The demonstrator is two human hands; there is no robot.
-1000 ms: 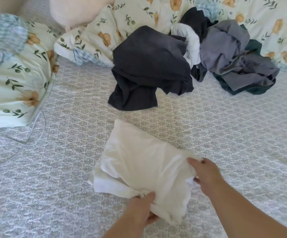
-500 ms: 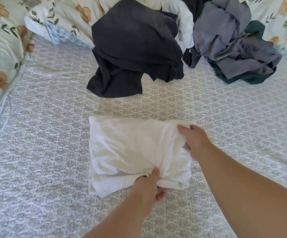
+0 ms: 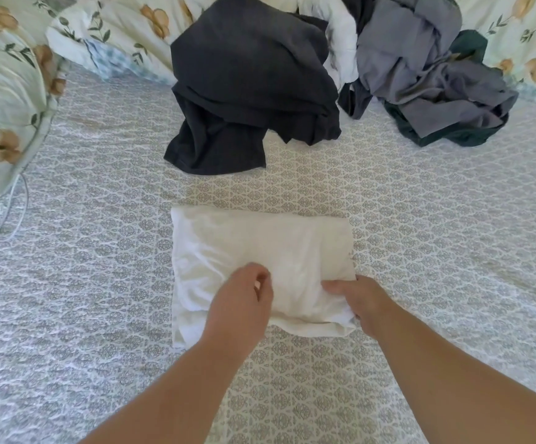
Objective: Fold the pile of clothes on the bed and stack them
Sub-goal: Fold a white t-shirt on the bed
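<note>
Hands: right [image 3: 361, 301] pinches soft white folded garment [image 3: 260, 251]; left [image 3: 239, 299] hovers loosely curled.

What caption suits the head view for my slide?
Both hands, left hand and right hand, settle a folded white cotton garment on the patterned bedspread.

The bedspread [image 3: 420, 235] carries a small grey medallion print on a pale ground. The folded garment [image 3: 260, 248] is plain white. In the pile, one piece is charcoal black [image 3: 247, 75], one mid grey [image 3: 420, 65], one dark green [image 3: 465, 136], one white [image 3: 340, 24]. The duvet [image 3: 4, 100] is cream with orange flowers and green leaves.
</note>
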